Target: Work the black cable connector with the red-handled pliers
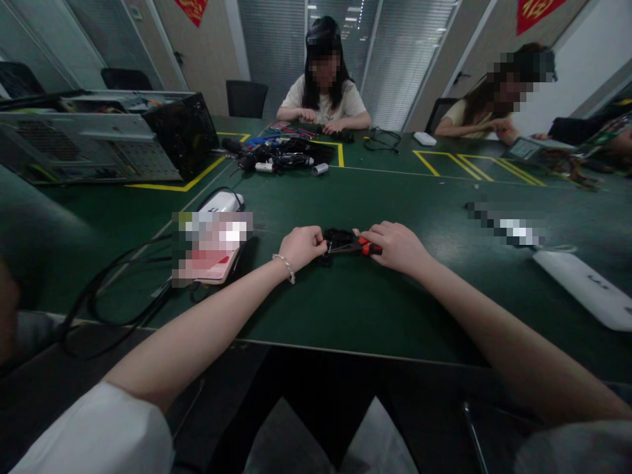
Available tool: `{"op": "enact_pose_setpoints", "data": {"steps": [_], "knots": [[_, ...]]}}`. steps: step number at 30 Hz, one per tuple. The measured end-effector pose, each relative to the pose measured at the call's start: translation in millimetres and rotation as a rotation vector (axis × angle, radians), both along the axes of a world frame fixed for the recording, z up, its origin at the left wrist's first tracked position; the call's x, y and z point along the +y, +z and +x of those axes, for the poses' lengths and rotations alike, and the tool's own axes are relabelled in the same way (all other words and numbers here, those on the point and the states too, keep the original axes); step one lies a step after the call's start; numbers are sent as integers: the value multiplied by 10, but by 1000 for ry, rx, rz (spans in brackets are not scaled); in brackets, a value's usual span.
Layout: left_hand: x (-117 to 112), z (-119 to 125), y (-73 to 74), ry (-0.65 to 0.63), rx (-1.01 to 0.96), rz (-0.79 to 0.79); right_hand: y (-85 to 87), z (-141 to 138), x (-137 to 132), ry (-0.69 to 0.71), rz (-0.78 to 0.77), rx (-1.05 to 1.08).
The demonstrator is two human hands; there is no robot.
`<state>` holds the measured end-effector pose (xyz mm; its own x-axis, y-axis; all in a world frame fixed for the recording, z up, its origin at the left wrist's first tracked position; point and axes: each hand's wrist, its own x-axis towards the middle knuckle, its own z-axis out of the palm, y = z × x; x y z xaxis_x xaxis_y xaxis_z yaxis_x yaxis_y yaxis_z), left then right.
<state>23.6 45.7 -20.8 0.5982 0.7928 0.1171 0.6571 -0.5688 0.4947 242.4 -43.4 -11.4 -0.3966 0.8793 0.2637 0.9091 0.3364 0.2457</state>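
My left hand (302, 247), with a bracelet at the wrist, is closed at the left end of a small black part (338, 237) just over the green table. Its fingertips pinch this part, whose exact kind is too dark and small to make out. From the other side, my right hand (395, 245) grips a red-and-black-handled tool (370, 246) that looks like pliers. The tool's front end points left and meets the black part between my hands. My fingers hide some of the handle.
A phone (222, 266) and a white power bank (220, 203) with black cables lie left; another white power bank (587, 283) lies right. A computer case (113, 141) and a dark cable heap (281, 155) stand farther back. Two people sit across the green table (395, 316).
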Motion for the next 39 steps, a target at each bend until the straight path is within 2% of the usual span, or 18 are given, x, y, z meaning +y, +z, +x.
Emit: {"op": "enact_pose_setpoints", "data": {"steps": [9,39], "knots": [[-10,-2,3,-2,8,7,-15,-6,-14,-28,6,-10],[-10,4,1,8,-5,4,22,1,-20,8,36,-55]]}}
